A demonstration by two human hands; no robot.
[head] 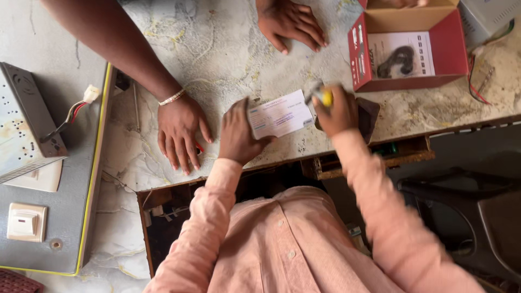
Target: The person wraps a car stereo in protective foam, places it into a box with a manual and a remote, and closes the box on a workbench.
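While L hand point(239, 135) fingers pinch white card point(280, 115), R hand point(335, 111) grips yellow tool point(324, 96) over marble counter point(228, 54).

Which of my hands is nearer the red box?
Right. Your right hand sits just left of the red box, below its corner, holding a yellow-tipped tool. Your left hand is farther left, holding the card.

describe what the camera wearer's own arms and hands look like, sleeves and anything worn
Both arms wear long pale pink sleeves of a buttoned shirt, with cuffs ending at the wrists. The left hand and right hand are bare: no gloves, and no rings or watch visible. The right sleeve looks motion-blurred; the left sleeve is sharper.
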